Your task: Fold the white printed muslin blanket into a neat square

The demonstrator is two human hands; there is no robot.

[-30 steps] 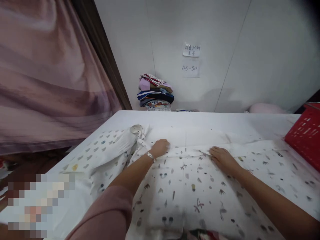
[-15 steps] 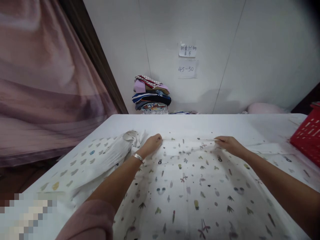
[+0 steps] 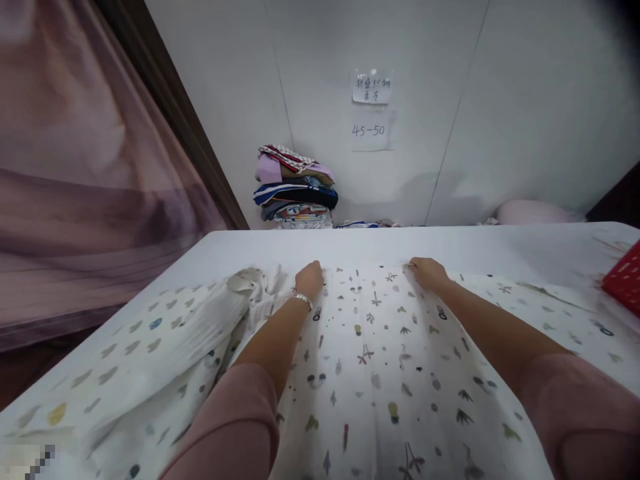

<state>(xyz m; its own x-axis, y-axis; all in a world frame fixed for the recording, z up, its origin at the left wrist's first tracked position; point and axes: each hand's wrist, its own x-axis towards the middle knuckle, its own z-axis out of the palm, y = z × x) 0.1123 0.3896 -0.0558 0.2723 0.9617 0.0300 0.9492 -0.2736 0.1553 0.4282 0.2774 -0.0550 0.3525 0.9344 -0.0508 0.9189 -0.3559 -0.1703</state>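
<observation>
Here the left hand (image 3: 310, 279) is clamping the far edge of the printed cloth (image 3: 375, 373), and the right hand (image 3: 429, 272) is pinching it too, spaced apart, seemingly to keep it taut. The cloth is covering the middle of the table (image 3: 370, 247). On the table's left, creased fabric (image 3: 165, 327) is lying bunched; at its right edge, a red basket (image 3: 625, 277) is peeking in. Beyond the table, a folded stack (image 3: 296, 190) is standing; above it, a lower sheet (image 3: 373, 131) is reading "45-50", while an upper sheet (image 3: 371, 87) is showing handwritten Chinese characters, too faint to read surely.
</observation>
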